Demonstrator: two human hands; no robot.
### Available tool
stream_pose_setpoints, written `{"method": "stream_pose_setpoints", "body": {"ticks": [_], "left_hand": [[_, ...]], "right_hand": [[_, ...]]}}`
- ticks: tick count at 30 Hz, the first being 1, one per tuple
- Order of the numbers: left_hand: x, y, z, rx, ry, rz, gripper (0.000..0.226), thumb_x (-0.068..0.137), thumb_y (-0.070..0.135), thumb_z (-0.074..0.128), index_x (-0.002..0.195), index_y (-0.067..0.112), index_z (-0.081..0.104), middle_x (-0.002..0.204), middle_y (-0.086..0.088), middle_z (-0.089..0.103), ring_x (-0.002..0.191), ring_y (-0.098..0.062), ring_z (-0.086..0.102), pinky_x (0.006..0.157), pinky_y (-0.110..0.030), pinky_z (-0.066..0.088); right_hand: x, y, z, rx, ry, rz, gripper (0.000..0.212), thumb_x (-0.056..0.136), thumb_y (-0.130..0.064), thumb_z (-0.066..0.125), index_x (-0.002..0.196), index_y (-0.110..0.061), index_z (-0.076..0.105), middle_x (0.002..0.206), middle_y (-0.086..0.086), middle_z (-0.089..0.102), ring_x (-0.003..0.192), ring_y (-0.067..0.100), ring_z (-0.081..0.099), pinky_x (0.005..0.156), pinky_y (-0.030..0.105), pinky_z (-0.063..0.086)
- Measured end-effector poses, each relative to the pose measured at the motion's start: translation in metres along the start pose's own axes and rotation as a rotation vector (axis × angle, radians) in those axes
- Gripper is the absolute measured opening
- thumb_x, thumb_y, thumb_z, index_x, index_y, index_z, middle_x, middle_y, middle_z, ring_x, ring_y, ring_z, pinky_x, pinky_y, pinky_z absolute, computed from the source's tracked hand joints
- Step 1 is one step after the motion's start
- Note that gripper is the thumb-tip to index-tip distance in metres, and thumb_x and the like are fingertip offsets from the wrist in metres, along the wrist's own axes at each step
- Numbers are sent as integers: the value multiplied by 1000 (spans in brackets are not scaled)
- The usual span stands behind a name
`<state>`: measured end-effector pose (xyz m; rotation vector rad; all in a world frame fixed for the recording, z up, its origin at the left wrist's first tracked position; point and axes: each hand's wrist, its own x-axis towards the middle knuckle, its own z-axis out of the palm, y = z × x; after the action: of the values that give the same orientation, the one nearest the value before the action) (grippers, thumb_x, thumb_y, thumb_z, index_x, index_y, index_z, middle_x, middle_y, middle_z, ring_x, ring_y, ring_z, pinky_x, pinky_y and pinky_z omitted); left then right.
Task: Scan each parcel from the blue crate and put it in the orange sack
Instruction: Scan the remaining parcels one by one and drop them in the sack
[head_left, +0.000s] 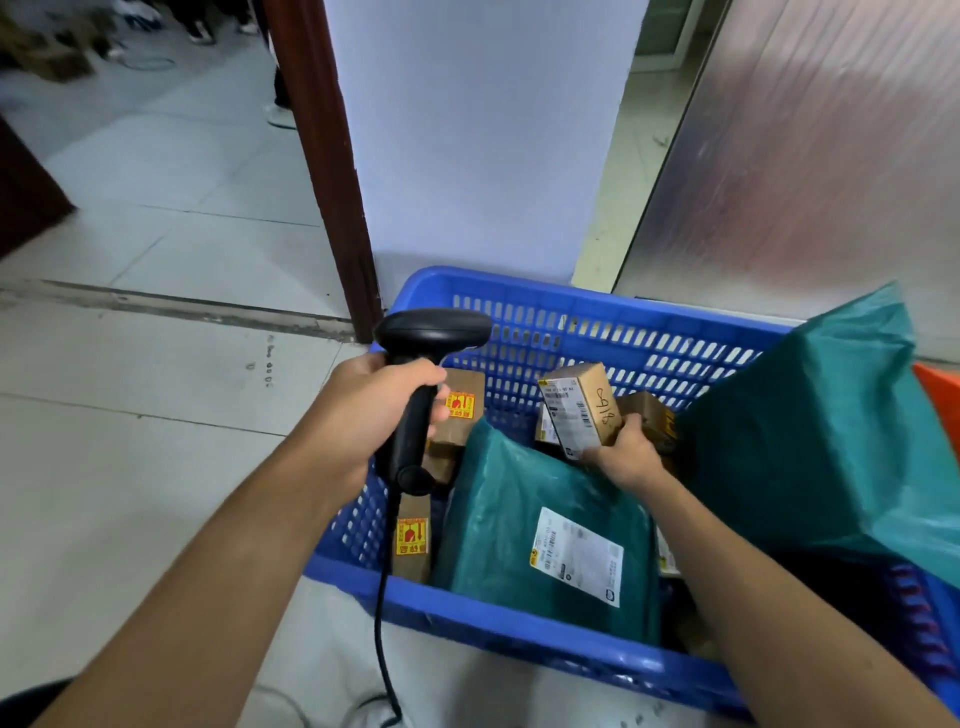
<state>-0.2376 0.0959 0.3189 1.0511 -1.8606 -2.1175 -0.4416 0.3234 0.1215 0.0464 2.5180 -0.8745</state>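
Note:
The blue crate stands on the floor and holds several parcels. My left hand grips a black handheld scanner over the crate's left edge, its head turned right. Inside the crate, my right hand holds a small cardboard box with a white label and "819" handwritten on it, lifted above the other parcels. A green poly mailer with a white label lies in front of that box. A sliver of the orange sack shows at the far right.
A large green bag leans over the crate's right side. Brown boxes with yellow-red stickers stand along its left wall. The scanner cable hangs down to the floor. A dark wooden door frame and white wall stand behind.

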Motion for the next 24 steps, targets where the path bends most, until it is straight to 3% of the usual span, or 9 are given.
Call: {"method": "stream_pose_setpoints", "body": {"ticks": [3,6,10,13,16,21,24], "left_hand": [[-8,4,6,-1,-3,38,9,94,10,70,101,5,71,84,-8,76,71,-20,70,79,-39,59],[-17,8,14,13,-10,79,7,92,8,70,99,5,70,83,-10,73,67,-19,67,69,-32,56],[-30,10,23,55,-46,117,4,92,6,70,95,5,69,84,-13,71,63,-21,61,66,-31,52],[-45,7,32,73,-94,122,10,92,6,70,100,0,68,85,-18,73,59,-20,59,58,-30,50],[-65,-1,45,52,-154,135,26,90,5,74,114,-2,66,85,-20,76,63,-26,65,67,-34,55],[-103,-17,63,43,-291,146,24,93,12,75,113,0,69,92,-23,78,77,-31,76,88,-47,60],[-129,-10,74,23,-365,150,25,95,16,73,116,3,69,95,-23,78,81,-32,76,79,-41,62]], "right_hand": [[-30,1,-27,57,-10,-50,67,82,-29,84,124,-18,33,123,8,58,103,27,63,89,45,57],[-65,2,-60,62,15,-114,62,82,-32,84,118,-19,35,121,5,57,96,20,59,77,31,53],[-118,0,-106,21,70,-180,63,80,-42,83,118,-17,40,117,3,57,105,24,60,93,42,52],[-161,4,-142,-4,133,-224,62,81,-46,82,115,-15,41,117,3,59,104,23,59,88,39,49],[-206,17,-172,-10,212,-242,62,81,-49,82,114,-15,42,116,4,60,105,24,59,89,38,48],[-268,48,-201,135,196,-330,67,79,-51,82,127,-23,44,126,-6,62,115,17,61,102,41,49],[-290,64,-209,225,165,-370,66,80,-41,84,132,-29,45,128,-11,64,118,12,61,104,37,49]]}}
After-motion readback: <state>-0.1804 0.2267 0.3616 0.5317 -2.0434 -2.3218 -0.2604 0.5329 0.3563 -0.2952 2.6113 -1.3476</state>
